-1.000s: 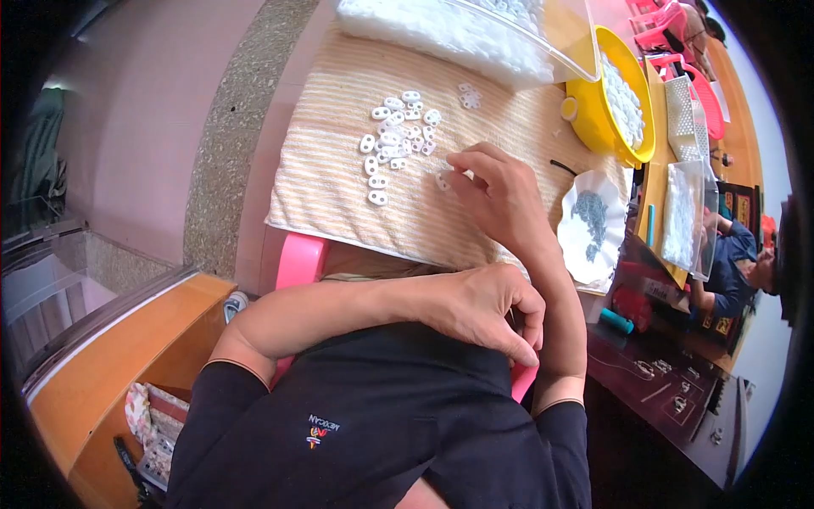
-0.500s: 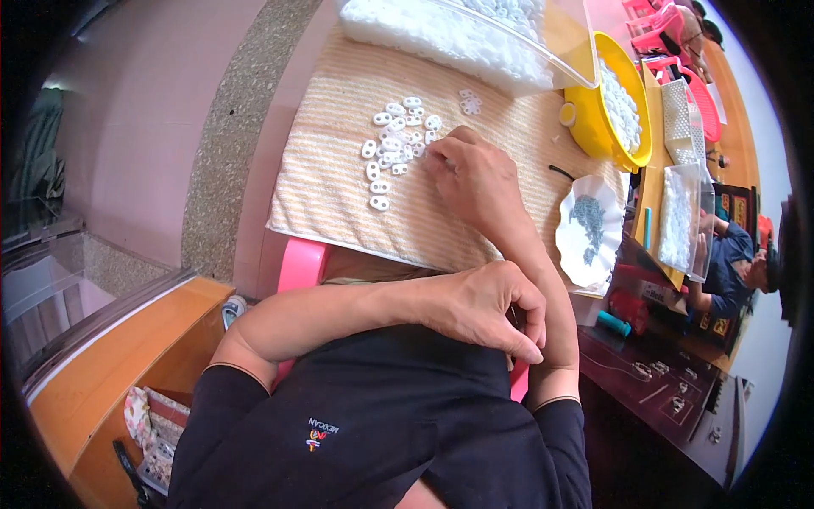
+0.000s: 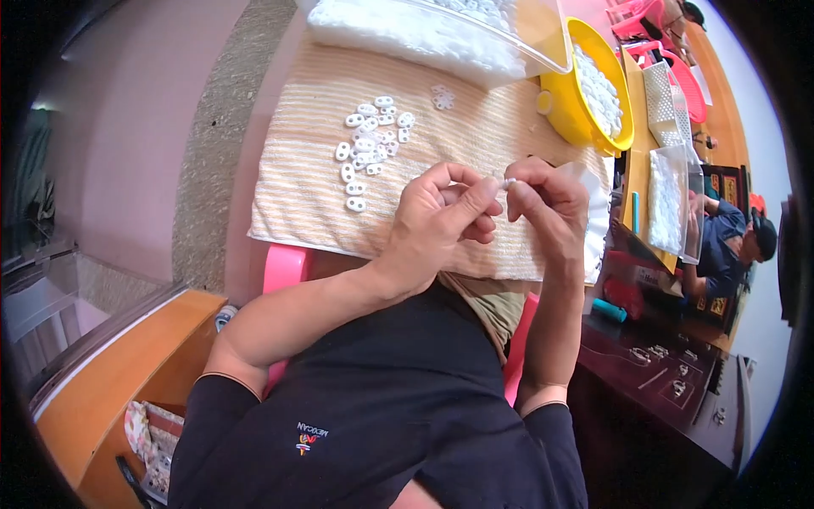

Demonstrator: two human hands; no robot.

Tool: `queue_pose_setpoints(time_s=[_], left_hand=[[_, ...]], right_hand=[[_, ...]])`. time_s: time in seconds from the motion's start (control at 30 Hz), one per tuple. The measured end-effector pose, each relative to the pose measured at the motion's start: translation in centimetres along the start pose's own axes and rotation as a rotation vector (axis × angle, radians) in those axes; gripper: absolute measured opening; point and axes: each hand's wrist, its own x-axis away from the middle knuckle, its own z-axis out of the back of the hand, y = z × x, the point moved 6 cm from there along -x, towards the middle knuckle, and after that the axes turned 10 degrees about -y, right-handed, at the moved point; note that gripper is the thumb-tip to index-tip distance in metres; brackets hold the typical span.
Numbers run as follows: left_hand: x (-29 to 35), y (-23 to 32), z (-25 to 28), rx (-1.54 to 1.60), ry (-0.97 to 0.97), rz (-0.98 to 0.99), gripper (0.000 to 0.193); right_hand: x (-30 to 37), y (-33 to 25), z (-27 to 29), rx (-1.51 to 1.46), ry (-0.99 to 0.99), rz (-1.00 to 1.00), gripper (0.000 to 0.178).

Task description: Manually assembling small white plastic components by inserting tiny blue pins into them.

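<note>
Above the right side of a striped towel [image 3: 314,212], my left hand [image 3: 437,220] and my right hand [image 3: 553,204] meet fingertip to fingertip. Thumb and forefinger of each are closed on a small white plastic piece [image 3: 507,183], mostly covered by the fingers. Left of them lies a loose group of small white oval pieces with two holes [image 3: 365,153], some flat and some overlapping. Farther back sits a little cluster of white pieces [image 3: 443,97]. A white scalloped dish [image 3: 599,222] is largely hidden behind my right hand.
A clear bin [image 3: 543,64] heaped with white pieces stands at the far edge. Right of it is a yellow basin [image 3: 623,136] of white pieces. A second clear box [image 3: 670,204] stands farther right, near a seated person [image 3: 729,250]. A pink seat [image 3: 287,267] is below the towel.
My right hand has left the group of white pieces and come back toward the right. My left hand has risen from over my right forearm to meet it. The view has shifted slightly.
</note>
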Motion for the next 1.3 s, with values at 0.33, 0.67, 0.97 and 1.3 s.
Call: queue_pose_setpoints(time_s=[0.33, 0.67, 0.97, 1.3], left_hand=[[-0.1, -1.6, -0.4, 0.144, -0.144, 0.125, 0.013], [-0.7, -0.5, 0.4, 0.143, -0.052, 0.076, 0.024], [-1.0, -0.6, 1.0, 0.152, -0.033, 0.072, 0.025], [-1.2, -0.5, 1.4, 0.147, -0.048, 0.073, 0.022]], right_hand=[[1.8, 0.3, -0.2, -0.171, -0.170, 0.043, 0.010], [2.0, 1.8, 4.5, 0.202, 0.153, -0.075, 0.013], [0.7, 1.7, 2.6, 0.501, 0.089, -0.093, 0.015], [-1.5, 3.4, 1.0, 0.935, -0.040, -0.144, 0.015]])
